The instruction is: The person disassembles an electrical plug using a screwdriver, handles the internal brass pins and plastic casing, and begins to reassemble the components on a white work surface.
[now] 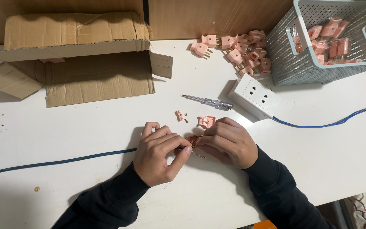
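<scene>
Near the table's front edge, left hand and right hand meet, fingers pinched shut on the bared copper end of a blue cable that trails off toward the left edge. Just beyond lie an opened pink plug shell, a small pink piece and a screwdriver, within reach. Toward the back right corner sit a white socket box, loose pink plugs and a basket of more.

A single head-worn camera looks steeply down from close above onto a white table, facing the wooden wall behind.
</scene>
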